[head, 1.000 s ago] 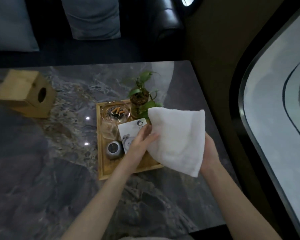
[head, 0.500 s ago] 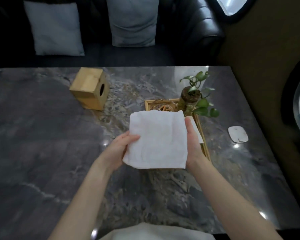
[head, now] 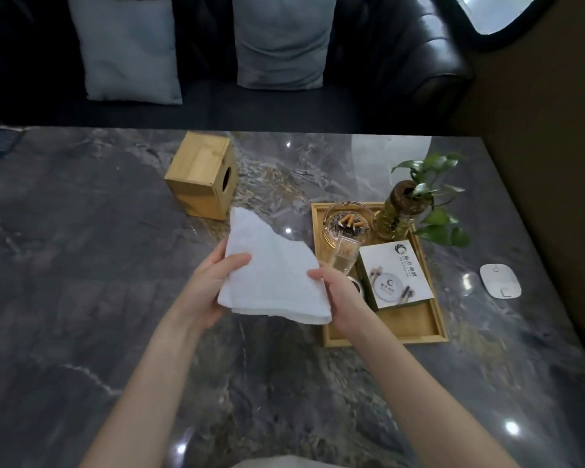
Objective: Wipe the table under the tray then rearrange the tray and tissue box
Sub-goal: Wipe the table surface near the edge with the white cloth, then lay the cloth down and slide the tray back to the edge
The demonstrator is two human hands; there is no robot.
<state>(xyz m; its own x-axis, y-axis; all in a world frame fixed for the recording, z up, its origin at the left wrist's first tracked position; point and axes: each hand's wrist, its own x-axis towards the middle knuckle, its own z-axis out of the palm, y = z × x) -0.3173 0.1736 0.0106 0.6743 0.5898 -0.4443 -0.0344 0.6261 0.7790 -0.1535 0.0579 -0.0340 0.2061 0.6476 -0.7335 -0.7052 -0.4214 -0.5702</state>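
Note:
A folded white cloth is held above the grey marble table between both hands. My left hand grips its left edge, thumb on top. My right hand grips its right edge. Right of the cloth, a wooden tray lies on the table, carrying a glass ashtray with cigarette butts, a potted plant, a white card and a tilted glass. A wooden tissue box stands behind the cloth, to the tray's left.
A small white oval device lies on the table right of the tray. A dark leather sofa with two grey cushions runs along the table's far edge. A brown wall stands at the right.
The cloth has shifted left off the tray and is folded smaller, uncovering the tray's contents. The view has moved a little to the left and back.

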